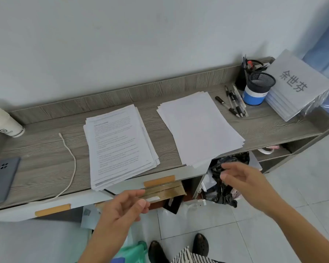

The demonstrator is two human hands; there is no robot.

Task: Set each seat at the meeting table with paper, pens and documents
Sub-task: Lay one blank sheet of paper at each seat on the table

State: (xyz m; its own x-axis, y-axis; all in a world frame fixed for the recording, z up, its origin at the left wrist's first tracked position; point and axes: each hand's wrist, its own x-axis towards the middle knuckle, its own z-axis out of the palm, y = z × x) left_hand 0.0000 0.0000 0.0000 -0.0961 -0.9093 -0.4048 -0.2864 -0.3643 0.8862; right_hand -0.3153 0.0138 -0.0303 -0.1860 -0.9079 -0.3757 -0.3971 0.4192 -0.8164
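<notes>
Paperwork first: two stacks lie side by side on the grey wood-grain table, a clear gap between them. On the left sits the printed documents stack, its sheets fanned a little and its near corner poking over the table's front edge. To its right lies the blank paper stack, also fanned, with its near corner hanging over the edge too. Beyond that, a handful of pens lie loose on the table, just beside a black mesh pen cup with a blue and white band low down. Next to the cup rests a pile of name cards, the top one printed with large characters. Now the hands: both hover in front of the table, touching nothing. The left hand floats just below the documents' near corner, fingers loosely bent, palm empty. The right hand hangs off the blank paper's near corner, above a black plastic bag under the table. It is blurred, but the fingers seem spread and relaxed with nothing between them. Far left, a dark phone lies face down at the table's end, a white cable snakes beside it, and a white cup sits by the wall. Down below, two dark shoes on pale floor tiles.
</notes>
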